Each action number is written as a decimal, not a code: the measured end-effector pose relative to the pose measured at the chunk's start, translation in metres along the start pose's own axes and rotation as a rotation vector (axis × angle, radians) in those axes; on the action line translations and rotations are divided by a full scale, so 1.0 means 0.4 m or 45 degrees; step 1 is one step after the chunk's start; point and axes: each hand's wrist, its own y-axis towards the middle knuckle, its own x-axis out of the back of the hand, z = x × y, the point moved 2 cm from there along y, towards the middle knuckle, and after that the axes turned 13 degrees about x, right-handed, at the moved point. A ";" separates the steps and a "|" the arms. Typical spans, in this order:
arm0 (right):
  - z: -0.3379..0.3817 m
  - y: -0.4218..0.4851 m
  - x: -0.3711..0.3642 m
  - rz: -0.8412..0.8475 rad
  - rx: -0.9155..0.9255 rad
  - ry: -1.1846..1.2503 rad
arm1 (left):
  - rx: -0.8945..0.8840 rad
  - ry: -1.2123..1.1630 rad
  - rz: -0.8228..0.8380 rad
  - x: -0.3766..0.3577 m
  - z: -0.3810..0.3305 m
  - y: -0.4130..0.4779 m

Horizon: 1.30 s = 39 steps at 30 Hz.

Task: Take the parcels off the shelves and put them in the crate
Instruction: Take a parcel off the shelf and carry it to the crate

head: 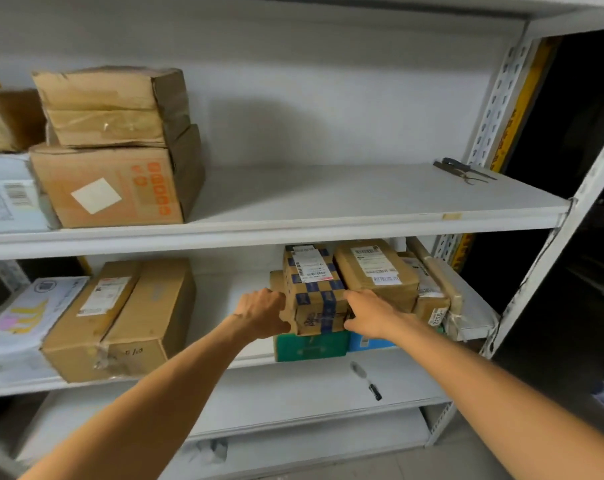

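Currently: checked parcel [314, 292], long axis running away from the person, gripped between left hand [263, 311] and right hand [371, 313] on middle shelf [224, 306].

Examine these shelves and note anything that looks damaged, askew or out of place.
The crumpled brown cardboard box on the upper shelf is dented and sits crooked on the orange-printed carton. Metal pliers lie at that shelf's right end, a tool among parcels. The blue-checked parcel held by the left hand and right hand looks sound.
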 end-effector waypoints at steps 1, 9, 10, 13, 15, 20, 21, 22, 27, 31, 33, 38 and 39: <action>-0.009 -0.002 -0.001 -0.012 0.011 0.053 | 0.037 -0.014 0.015 -0.003 -0.006 -0.005; -0.047 0.040 -0.016 -0.041 -0.069 0.164 | 0.168 -0.053 -0.005 -0.001 -0.024 -0.006; -0.047 0.047 -0.016 -0.056 -0.079 0.157 | 0.183 -0.059 -0.005 0.001 -0.024 0.001; -0.044 0.064 -0.023 -0.060 -0.103 0.150 | 0.235 -0.154 0.007 -0.005 -0.025 0.020; -0.043 0.079 -0.027 -0.039 -0.131 0.174 | 0.265 -0.231 0.029 -0.018 -0.034 0.033; -0.035 0.131 -0.047 -0.024 -0.231 0.215 | 0.386 -0.498 0.083 -0.032 -0.063 0.082; -0.032 0.143 -0.053 -0.045 -0.259 0.211 | 0.427 -0.595 0.097 -0.032 -0.069 0.095; -0.030 0.155 -0.058 -0.087 -0.300 0.210 | 0.469 -0.704 0.117 -0.031 -0.075 0.107; -0.019 0.197 -0.091 -0.288 -0.488 0.192 | 0.646 -1.121 0.237 -0.058 -0.091 0.165; -0.030 0.188 -0.107 -0.319 -0.535 0.314 | 0.672 -1.033 0.310 -0.075 -0.072 0.157; -0.037 0.175 -0.112 -0.335 -0.516 0.311 | 0.664 -1.071 0.407 -0.077 -0.060 0.142; -0.021 0.158 -0.140 -0.377 -0.474 0.602 | 0.713 -1.217 0.464 -0.084 -0.034 0.093; -0.016 0.153 -0.143 -0.380 -0.491 0.682 | 0.695 -1.235 0.458 -0.085 -0.032 0.083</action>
